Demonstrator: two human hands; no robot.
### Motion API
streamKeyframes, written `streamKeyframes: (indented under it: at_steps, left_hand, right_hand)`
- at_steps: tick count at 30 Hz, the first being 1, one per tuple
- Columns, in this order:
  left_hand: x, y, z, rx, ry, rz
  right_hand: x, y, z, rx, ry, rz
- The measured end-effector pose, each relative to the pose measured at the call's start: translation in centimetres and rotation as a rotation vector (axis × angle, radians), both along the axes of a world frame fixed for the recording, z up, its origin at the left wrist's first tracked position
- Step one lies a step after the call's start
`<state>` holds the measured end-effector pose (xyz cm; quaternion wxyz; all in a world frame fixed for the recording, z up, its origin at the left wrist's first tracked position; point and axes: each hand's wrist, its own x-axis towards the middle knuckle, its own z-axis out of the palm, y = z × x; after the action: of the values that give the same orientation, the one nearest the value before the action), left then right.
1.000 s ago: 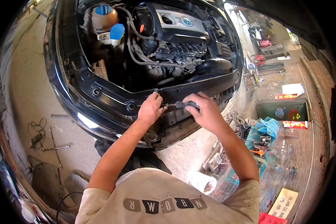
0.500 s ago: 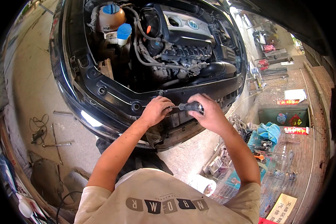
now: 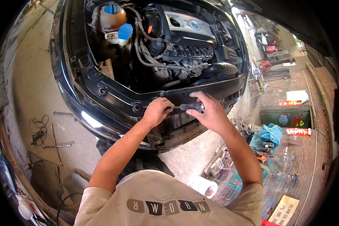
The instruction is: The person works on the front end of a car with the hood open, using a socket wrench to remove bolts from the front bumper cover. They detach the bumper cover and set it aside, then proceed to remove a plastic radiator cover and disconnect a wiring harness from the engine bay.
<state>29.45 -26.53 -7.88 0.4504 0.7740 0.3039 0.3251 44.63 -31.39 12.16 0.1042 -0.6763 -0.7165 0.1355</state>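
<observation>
My right hand [image 3: 205,111] grips the dark handle of a screwdriver [image 3: 189,107], its index finger raised above the handle. The metal shaft points left toward my left hand [image 3: 157,112], whose fingers are closed at the shaft's tip, over something I cannot make out. Both hands are at the black front panel [image 3: 135,98] of a dark car, with its hood raised. Behind them lies the open engine bay, with a silver-and-black engine cover [image 3: 182,28], hoses, a translucent coolant tank [image 3: 111,20] with a blue cap and a blue washer-fluid cap [image 3: 125,32].
On the concrete floor at left lie a cross-shaped metal tool [image 3: 56,145], a cord [image 3: 37,124] and dark panels [image 3: 45,180]. At right stand a white bucket [image 3: 203,186], a cluttered bench with a blue cloth [image 3: 270,133] and a green box [image 3: 275,118] beside a brick wall [image 3: 297,165].
The car and hands appear slightly right and lower than a second ago. The fingers of my right hand have shifted on the handle, the index finger lifting since the previous frame.
</observation>
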Motion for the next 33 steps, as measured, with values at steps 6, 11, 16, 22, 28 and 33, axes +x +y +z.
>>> streamKeyframes:
  at_steps: [6,11,16,22,28,33]
  left_hand:
    - [0.3,-0.6,1.4,-0.009,0.036,0.103]
    - [-0.1,-0.4,0.0,-0.019,-0.095,0.02]
    - [0.3,-0.3,1.6,-0.157,0.127,0.055]
    - [0.3,-0.3,-0.6,0.075,-0.125,0.082]
    - [0.8,-0.7,1.0,-0.078,0.048,0.132]
    - [0.1,-1.0,0.4,0.19,0.085,0.193]
  right_hand:
    - [0.2,-0.1,0.8,-0.303,-0.084,-0.054]
    - [0.1,-0.4,0.5,-0.059,0.0,0.059]
    - [-0.3,-0.2,0.5,-0.319,-0.065,-0.173]
    - [-0.6,-0.3,0.7,-0.031,-0.021,0.088]
    - [-0.4,-0.1,0.4,-0.286,-0.055,-0.154]
    - [0.7,-0.5,0.6,-0.151,-0.006,0.081]
